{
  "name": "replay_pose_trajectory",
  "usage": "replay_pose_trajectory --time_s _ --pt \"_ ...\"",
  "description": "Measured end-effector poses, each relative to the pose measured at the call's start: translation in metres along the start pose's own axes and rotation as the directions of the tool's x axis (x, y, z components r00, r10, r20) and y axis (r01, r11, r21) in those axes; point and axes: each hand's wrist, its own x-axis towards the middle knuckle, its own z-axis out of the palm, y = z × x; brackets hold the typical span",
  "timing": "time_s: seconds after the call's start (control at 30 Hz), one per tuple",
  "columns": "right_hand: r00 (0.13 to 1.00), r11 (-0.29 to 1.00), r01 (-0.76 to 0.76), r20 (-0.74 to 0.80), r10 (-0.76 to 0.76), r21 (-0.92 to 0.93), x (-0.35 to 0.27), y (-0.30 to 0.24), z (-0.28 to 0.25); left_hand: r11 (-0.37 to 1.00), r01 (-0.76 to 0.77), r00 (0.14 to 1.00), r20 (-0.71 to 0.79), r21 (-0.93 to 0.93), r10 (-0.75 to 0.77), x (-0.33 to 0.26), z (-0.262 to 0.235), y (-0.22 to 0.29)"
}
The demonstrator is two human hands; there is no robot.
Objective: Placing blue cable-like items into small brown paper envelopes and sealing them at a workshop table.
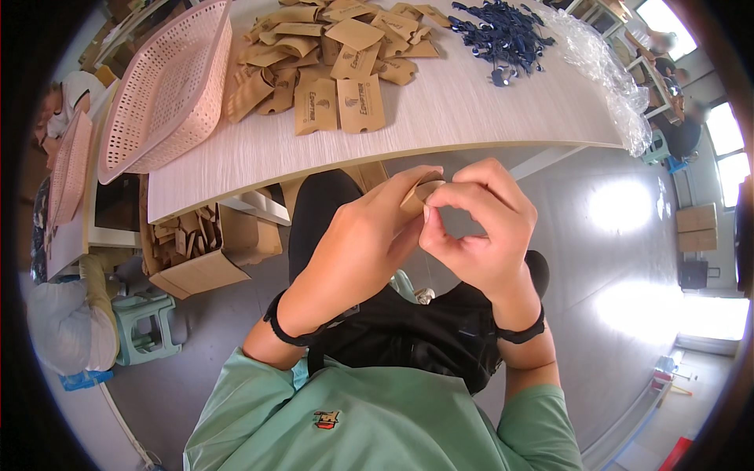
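Observation:
In front of my lap, below the table's near edge, my left hand [357, 247] is wrapped round a small brown cardboard pillow box [415, 199]. Its curved end stands up between the fingers, and most of the box is hidden by the hand. My right hand [491, 224] pinches at that end with thumb and forefinger, the fingertips meeting the cardboard. A heap of similar flat brown pillow boxes [357, 63] lies on the table beyond my hands. Right of it sits a tangled pile of dark blue earphones [506, 35].
A pink perforated basket [169, 102] stands on the left of the pale table [463, 122]. Crumpled clear plastic [605, 67] hangs over its right end. Below are an open carton [200, 271] of brown pieces and a green stool [145, 326]. Another person [75, 94] sits far left.

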Motion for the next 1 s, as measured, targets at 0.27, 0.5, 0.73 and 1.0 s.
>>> replay_pose_trajectory --time_s 0.27,0.5,0.73,1.0 --pt "0.935 0.936 0.317 0.217 -0.281 -0.155 -0.001 0.018 -0.013 0.933 0.295 0.945 0.211 -0.206 -0.252 -0.016 -0.013 -0.004" --pt "0.941 0.964 0.247 0.260 -0.215 -0.096 -0.011 0.006 -0.021 0.850 0.313 0.926 0.335 -0.424 -0.174 -0.026 -0.014 -0.014" --pt "0.983 0.978 -0.085 0.176 0.051 0.193 -0.035 0.001 -0.009 0.870 0.286 0.936 0.310 -0.401 -0.165 -0.023 -0.008 -0.009" --pt "0.986 0.984 -0.101 0.145 0.079 0.149 -0.038 -0.006 -0.011 0.919 0.173 0.970 0.222 -0.353 -0.097 -0.020 -0.002 -0.004"
